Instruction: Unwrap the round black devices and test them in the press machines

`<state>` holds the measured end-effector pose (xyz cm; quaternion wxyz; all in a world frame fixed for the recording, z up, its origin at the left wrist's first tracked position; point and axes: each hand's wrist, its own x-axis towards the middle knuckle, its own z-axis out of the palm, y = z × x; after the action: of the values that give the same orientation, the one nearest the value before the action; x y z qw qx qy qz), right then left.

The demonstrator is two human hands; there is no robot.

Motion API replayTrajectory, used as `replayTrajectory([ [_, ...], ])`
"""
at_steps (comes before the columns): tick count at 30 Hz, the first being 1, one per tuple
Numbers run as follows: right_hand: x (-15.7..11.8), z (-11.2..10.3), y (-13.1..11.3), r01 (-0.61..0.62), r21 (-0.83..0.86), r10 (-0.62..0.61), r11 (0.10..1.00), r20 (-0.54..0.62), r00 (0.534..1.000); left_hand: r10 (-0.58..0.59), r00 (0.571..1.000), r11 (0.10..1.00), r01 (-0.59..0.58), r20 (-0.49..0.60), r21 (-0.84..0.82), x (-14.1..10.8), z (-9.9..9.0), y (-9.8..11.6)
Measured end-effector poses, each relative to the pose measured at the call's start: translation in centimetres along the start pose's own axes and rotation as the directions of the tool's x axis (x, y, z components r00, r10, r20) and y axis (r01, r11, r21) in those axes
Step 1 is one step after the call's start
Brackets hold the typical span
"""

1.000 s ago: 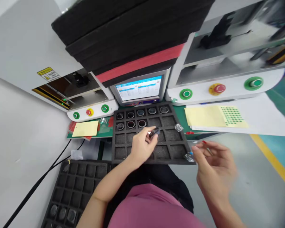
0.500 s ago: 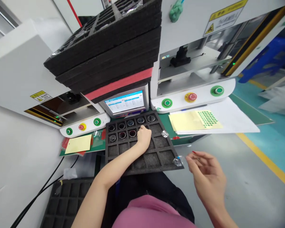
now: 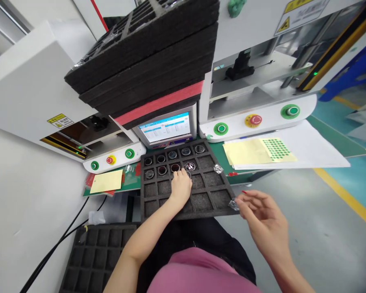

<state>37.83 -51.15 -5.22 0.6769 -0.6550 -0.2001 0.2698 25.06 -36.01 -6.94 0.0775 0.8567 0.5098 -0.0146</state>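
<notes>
A black foam tray (image 3: pixel 215 196) with square pockets lies in front of me. Round dark parts with shiny rims fill the pockets of its back row and several of the second. One of them (image 3: pixel 190 166) shows white markings. Over the tray's middle, my left hand (image 3: pixel 181 188) has its fingers closed round a round part (image 3: pixel 188 174), whose rim shows beside the fingertips. My right hand (image 3: pixel 262 215) is just off the tray's right front corner, fingers curled, with a small red piece (image 3: pixel 244 192) at the fingertips.
Stacked black foam trays (image 3: pixel 146 61) stand above a screen (image 3: pixel 166 129). White machines with green and red buttons (image 3: pixel 255 119) flank it. Yellow sheets (image 3: pixel 247 152) with green dots lie at the right, another yellow sheet (image 3: pixel 106 182) at the left. A second foam tray (image 3: pixel 94 256) is low at the left.
My left hand has moved down and slightly left from the second row, uncovering the part with white markings. My right hand is closer to the tray's corner. The whole view has shifted slightly.
</notes>
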Motion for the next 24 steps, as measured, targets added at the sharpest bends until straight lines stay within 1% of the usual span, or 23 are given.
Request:
replayTrajectory([
  [3,-0.4,0.5,0.2,0.024,-0.017,-0.024,1.000,0.048,0.999,-0.005,0.999,0.988,-0.002,-0.045,-0.157,0.3,0.6,-0.7],
  [5,-0.6,1.0,0.2,0.045,-0.027,-0.043,0.999,0.089,0.995,-0.013,0.997,0.959,-0.008,-0.072,-0.285,0.8,0.8,-1.5],
  [7,-0.9,1.5,0.3,0.068,-0.034,-0.063,0.997,0.135,0.989,-0.037,0.995,0.904,-0.007,-0.094,-0.427,1.2,0.8,-2.5],
  [9,-1.1,2.1,0.1,0.093,-0.042,-0.085,0.995,0.174,0.981,-0.079,0.991,0.815,0.002,-0.109,-0.579,1.1,0.4,-3.3],
  [12,-1.4,2.9,-0.5,0.127,-0.056,-0.114,0.990,0.193,0.975,-0.132,0.985,0.623,-0.006,-0.113,-0.782,-0.8,-0.9,-3.5],
  [15,-2.0,4.2,-1.8,0.178,-0.051,-0.166,0.983,0.187,0.968,-0.132,0.986,0.444,-0.029,-0.098,-0.896,-4.2,-2.8,-2.6],
  [16,-2.2,4.7,-2.3,0.205,-0.032,-0.195,0.978,0.191,0.962,-0.128,0.989,0.361,-0.026,-0.077,-0.932,-5.4,-3.4,-2.3],
  [17,-2.5,5.2,-2.8,0.234,-0.001,-0.229,0.972,0.198,0.953,-0.124,0.991,0.253,-0.013,-0.046,-0.967,-6.6,-3.9,-1.9],
  [18,-2.8,5.6,-3.3,0.263,0.038,-0.265,0.964,0.208,0.941,-0.117,0.993,0.127,0.003,-0.011,-0.992,-7.6,-4.4,-1.6],
  [19,-3.1,6.0,-3.8,0.288,0.080,-0.299,0.954,0.219,0.929,-0.109,0.994,-0.002,0.017,0.018,-1.000,-8.5,-4.8,-1.4],
  [20,-3.5,6.4,-4.3,0.307,0.116,-0.327,0.944,0.231,0.916,-0.107,0.994,-0.112,0.023,0.035,-0.993,-9.3,-5.2,-1.2],
  [21,-3.8,6.6,-4.7,0.322,0.149,-0.350,0.935,0.244,0.904,-0.111,0.993,-0.185,0.018,0.039,-0.983,-9.9,-5.5,-1.2],
  [22,-4.1,6.7,-5.1,0.330,0.179,-0.367,0.927,0.261,0.893,-0.122,0.992,-0.211,-0.003,0.023,-0.978,-10.4,-5.7,-1.2],
  [24,-4.6,6.7,-5.6,0.329,0.235,-0.390,0.915,0.300,0.870,-0.138,0.989,-0.205,-0.071,-0.043,-0.976,-11.0,-6.1,-1.3],
])
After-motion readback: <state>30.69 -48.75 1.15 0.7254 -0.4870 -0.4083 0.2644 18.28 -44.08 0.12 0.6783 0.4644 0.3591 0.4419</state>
